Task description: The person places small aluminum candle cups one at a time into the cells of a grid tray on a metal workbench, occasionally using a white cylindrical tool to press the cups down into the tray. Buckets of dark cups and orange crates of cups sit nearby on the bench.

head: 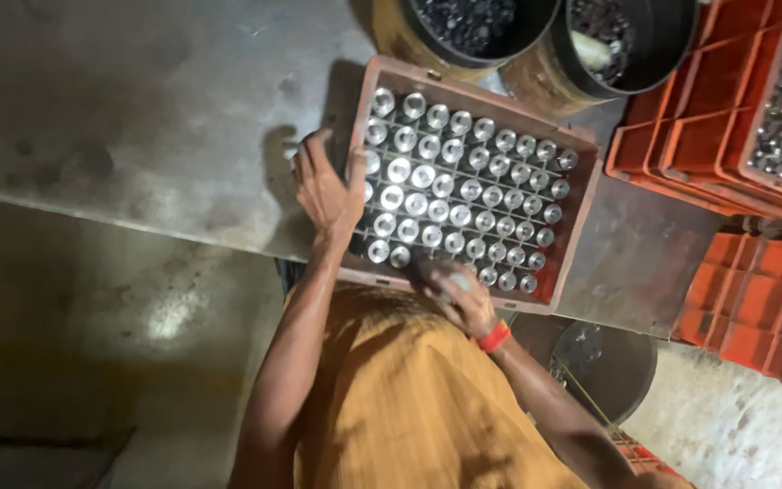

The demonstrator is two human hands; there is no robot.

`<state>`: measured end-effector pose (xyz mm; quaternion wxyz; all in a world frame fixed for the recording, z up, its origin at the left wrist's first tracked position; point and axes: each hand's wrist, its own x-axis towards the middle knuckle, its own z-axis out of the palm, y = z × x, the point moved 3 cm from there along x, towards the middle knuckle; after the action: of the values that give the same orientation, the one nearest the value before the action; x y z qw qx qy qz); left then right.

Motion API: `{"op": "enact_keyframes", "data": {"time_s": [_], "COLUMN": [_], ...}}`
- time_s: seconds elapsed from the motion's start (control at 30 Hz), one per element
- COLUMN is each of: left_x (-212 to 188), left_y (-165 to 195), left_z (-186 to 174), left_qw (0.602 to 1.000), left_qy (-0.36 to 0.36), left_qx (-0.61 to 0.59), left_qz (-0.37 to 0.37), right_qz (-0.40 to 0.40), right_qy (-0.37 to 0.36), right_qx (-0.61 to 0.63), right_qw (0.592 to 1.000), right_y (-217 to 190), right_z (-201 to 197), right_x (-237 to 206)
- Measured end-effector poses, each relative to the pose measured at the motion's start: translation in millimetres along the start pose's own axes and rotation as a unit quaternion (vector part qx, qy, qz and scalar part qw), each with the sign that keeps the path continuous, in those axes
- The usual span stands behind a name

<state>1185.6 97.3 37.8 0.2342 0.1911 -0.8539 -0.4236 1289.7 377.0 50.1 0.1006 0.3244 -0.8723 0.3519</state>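
Crate (581, 213): brown plastic, rectangular, divided by a grid into cells; it lies flat on the table (165, 118), its near long edge at the table's front edge, close against the person's body.
Contents: shiny round metal parts (450, 186), one to a cell, standing in rows across nearly the whole crate; the cells at the crate's near right corner show bare reddish floor.
Left hand (328, 190): rests on the crate's left short wall, fingers spread along and over the rim, thumb pointing into the crate beside the leftmost row of parts. It holds nothing that can be seen.
Right hand (459, 294): sits over the crate's near wall, fingers curled around one metal part (457, 282); the hand is blurred, so the exact grip cannot be told. A red band (494, 337) circles that wrist.
Beyond the crate: two dark round tubs (500, 36), filled with small dark pieces, stand just past the crate's far wall.
Right of the crate: stacked orange crates (708, 136), the top one loaded with more metal parts; further orange crates sit lower down, off the table.
Below the crate's near right corner: a dark round bin (604, 362) on the floor.
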Motion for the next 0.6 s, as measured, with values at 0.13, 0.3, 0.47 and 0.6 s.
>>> {"op": "enact_keyframes", "data": {"time_s": [0.13,0.3,0.47,0.6], "left_x": [-10,-38,-54,-53], "left_y": [-9,-30,-50,-59], "left_z": [-8,-19,-31,-35], "left_qw": [1.0,0.992,0.988,0.992], "left_qy": [-0.016,-0.093,-0.114,-0.096], "left_qx": [0.001,0.07,0.07,0.058], "left_qz": [0.008,-0.047,-0.073,-0.063], "right_qz": [-0.001,-0.077,-0.048,-0.034], "right_qy": [0.09,-0.056,0.078,0.006], "right_qx": [0.063,0.064,0.077,0.061], "right_qw": [0.994,0.993,0.993,0.998], "right_y": [-17,-41,-36,-30], "right_z": [11,53,58,66], "right_x": [19,50,66,80]}}
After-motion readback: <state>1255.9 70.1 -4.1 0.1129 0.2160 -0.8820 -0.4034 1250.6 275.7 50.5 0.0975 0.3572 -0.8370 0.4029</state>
